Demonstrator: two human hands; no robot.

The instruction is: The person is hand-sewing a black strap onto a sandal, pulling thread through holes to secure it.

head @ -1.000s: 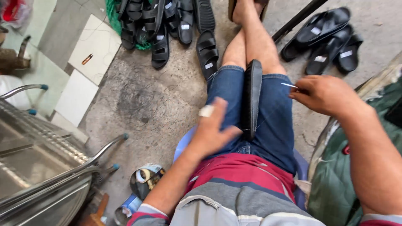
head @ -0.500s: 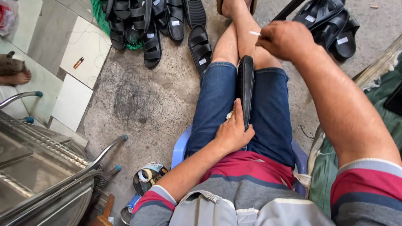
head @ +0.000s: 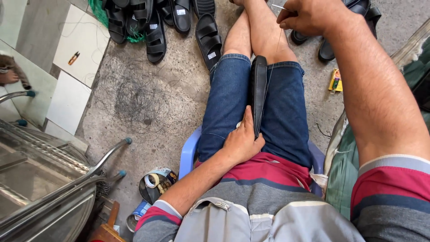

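sandal on lap, thread drawn tight

black sandal stands on edge between the thighs. left hand curled over its near end, pressing it down. right hand raised, pinching a needle with thread running to the sole. sole looks stiff, rubbery, light; best held at the ends.

I see a black sandal sole against blue denim shorts. My view takes in a shirt striped red, grey and dark blue — plus a pale blue plastic chair, black sandals, green netting and white tiles.
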